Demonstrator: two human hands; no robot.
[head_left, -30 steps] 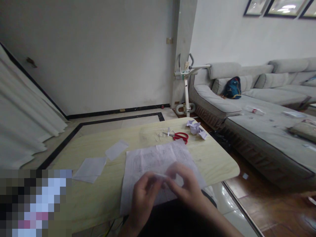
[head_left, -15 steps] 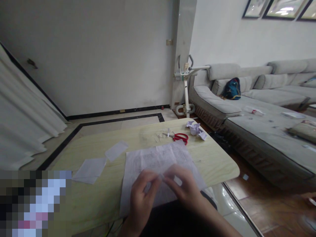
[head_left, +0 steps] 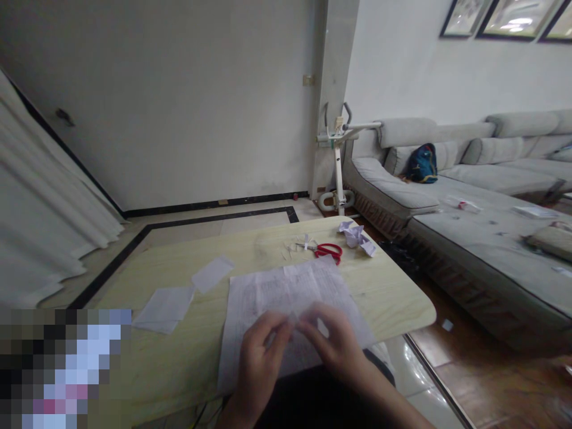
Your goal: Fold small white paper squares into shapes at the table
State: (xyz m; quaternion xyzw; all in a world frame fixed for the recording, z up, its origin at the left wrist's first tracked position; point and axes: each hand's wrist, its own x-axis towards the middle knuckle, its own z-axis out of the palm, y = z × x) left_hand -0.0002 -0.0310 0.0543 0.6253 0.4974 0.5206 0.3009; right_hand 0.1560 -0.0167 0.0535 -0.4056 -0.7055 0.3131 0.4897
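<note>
My left hand and my right hand meet over a large printed sheet of paper, thumbs and forefingers pinched close together. Between the fingertips shows a small pale piece of paper; its shape is mostly hidden by the fingers. The big sheet lies creased on the table, its near edge overhanging toward my lap. Past its far edge rest red-handled scissors, with small thin scraps beside their blades. To the left lie two loose paper pieces, a nearer one and a farther one.
Crumpled or folded paper sits at the far right of the pale wooden table. A grey sofa with a blue backpack stands to the right. Behind the table is a white exercise machine. A blurred patch covers the lower left.
The view has shifted very slightly. Both hands stay pinched together over the sheet, with only a small movement of the fingers; the other things lie as before.
</note>
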